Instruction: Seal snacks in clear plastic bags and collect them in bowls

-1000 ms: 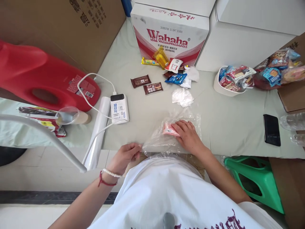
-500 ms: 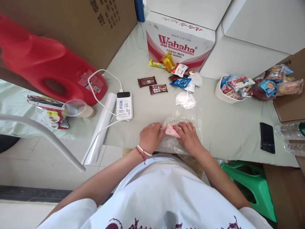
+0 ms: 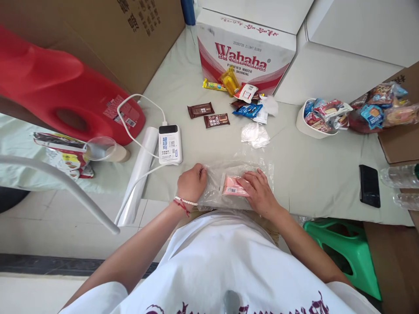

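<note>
A clear plastic bag (image 3: 238,170) lies flat near the table's front edge with a pink snack packet (image 3: 231,186) inside it. My right hand (image 3: 260,192) rests on the bag, its fingers pressing the right end of the pink packet. My left hand (image 3: 192,183), with a red string and a bead bracelet at the wrist, pinches the bag's left edge with closed fingers.
A white power bank (image 3: 170,145) with its cable and a roll of clear bags (image 3: 137,174) lie to the left. Chocolate bars (image 3: 208,115) and other snacks sit before the Wahaha box (image 3: 245,56). A white snack bowl (image 3: 316,120), a black phone (image 3: 369,186) and a green stool (image 3: 343,250) are at the right.
My left hand came up from the table's front edge to the bag beside the packet, then slid left to the bag's edge. My right hand has stayed on the packet.
</note>
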Action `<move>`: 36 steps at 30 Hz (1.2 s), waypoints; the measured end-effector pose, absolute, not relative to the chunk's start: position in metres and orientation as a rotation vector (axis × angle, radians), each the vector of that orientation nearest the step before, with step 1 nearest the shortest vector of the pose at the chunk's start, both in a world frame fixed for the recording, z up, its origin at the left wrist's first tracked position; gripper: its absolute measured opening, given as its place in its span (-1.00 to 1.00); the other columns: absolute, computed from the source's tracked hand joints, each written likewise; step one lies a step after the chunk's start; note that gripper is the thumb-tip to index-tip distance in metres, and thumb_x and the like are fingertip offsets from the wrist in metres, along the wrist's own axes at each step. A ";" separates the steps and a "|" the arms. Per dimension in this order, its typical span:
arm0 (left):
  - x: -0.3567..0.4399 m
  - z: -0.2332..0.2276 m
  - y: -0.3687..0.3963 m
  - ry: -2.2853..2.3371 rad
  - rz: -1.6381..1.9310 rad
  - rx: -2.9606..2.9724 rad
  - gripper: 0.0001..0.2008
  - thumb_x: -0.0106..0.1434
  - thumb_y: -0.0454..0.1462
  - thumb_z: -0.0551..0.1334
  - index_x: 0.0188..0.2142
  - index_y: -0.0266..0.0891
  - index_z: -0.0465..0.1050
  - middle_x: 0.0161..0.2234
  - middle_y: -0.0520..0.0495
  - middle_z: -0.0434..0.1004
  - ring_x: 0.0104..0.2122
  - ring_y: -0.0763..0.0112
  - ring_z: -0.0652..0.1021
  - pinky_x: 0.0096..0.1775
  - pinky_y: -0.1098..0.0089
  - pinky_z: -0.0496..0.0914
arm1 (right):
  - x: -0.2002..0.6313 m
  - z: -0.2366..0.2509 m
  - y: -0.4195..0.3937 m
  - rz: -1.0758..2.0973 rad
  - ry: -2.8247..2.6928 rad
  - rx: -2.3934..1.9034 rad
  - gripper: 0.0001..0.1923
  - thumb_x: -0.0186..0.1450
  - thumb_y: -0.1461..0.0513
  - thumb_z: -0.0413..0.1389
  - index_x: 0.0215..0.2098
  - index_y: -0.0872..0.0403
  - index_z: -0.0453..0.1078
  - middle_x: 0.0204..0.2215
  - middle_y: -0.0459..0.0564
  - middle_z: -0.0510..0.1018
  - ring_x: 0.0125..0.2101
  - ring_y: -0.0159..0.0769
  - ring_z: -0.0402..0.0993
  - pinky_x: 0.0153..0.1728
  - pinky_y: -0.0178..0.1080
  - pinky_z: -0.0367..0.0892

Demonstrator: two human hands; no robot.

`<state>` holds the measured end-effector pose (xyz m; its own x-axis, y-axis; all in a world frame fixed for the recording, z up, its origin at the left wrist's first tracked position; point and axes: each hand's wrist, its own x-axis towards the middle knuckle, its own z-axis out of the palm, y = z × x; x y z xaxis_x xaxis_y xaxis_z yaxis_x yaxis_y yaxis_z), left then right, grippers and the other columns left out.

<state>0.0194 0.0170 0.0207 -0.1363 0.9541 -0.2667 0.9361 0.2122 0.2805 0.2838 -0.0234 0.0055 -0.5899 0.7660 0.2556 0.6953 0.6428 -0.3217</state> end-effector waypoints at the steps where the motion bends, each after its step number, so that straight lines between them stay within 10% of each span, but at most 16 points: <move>1: 0.019 0.020 0.018 2.105 0.080 1.751 -0.67 0.46 -0.11 -0.01 -0.18 -0.15 0.48 -0.32 -0.12 0.64 -0.27 0.15 0.61 -0.34 0.31 0.20 | 0.282 0.006 -0.024 0.271 -2.499 -1.169 -0.40 0.32 0.46 0.08 0.31 0.05 0.32 0.10 0.18 0.47 0.26 -0.06 0.23 0.39 0.26 -0.06; 11: -0.014 -0.013 -0.013 1.777 0.956 2.468 -0.64 0.31 -0.32 0.24 0.09 -0.04 0.48 0.04 -0.19 0.60 0.16 0.07 0.52 0.25 -0.03 0.26 | 0.292 0.030 -0.029 0.479 -2.531 -1.215 -0.41 0.46 0.28 0.04 0.43 0.02 0.09 0.37 0.24 0.23 0.39 0.05 0.09 0.37 0.35 -0.02; 16: -0.039 -0.005 -0.026 0.951 0.768 2.605 -0.50 0.28 -0.46 0.11 0.18 -0.07 0.39 -0.03 -0.12 0.66 0.10 0.26 0.59 0.23 0.12 0.39 | 0.331 0.044 -0.067 0.630 -2.265 -1.085 -0.45 0.41 0.19 0.15 0.33 -0.01 0.18 0.13 0.22 0.40 0.18 0.01 0.35 0.14 0.14 0.40; 23: -0.050 -0.003 -0.036 0.858 0.586 2.530 -0.61 0.31 -0.19 0.28 0.10 -0.24 0.38 0.18 -0.35 0.49 0.30 -0.03 0.40 0.30 -0.10 0.29 | 0.346 0.000 -0.100 0.438 -2.533 -1.174 -0.60 0.42 0.30 0.12 0.22 0.00 0.34 0.18 0.21 0.44 0.20 0.01 0.35 0.16 0.20 0.39; 29: -0.043 0.002 -0.029 0.912 0.737 2.180 -0.92 0.39 -0.29 0.20 -0.20 -0.15 0.48 -0.11 -0.14 0.64 0.10 0.19 0.56 0.15 0.11 0.41 | 0.344 0.028 -0.071 0.874 -2.106 -1.132 -0.83 0.45 0.29 0.10 -0.05 -0.02 0.49 -0.02 0.09 0.55 -0.06 -0.22 0.52 -0.09 -0.14 0.47; 36: -0.022 0.017 -0.002 1.465 0.703 1.693 -0.65 0.44 -0.04 0.08 -0.39 -0.18 0.36 -0.47 0.02 0.43 -0.43 0.39 0.44 -0.32 0.37 0.30 | 0.340 0.041 -0.023 1.234 -1.596 -1.571 -0.58 0.43 -0.07 0.09 -0.41 0.06 0.37 -0.51 -0.13 0.38 -0.47 -0.38 0.29 -0.42 -0.31 0.22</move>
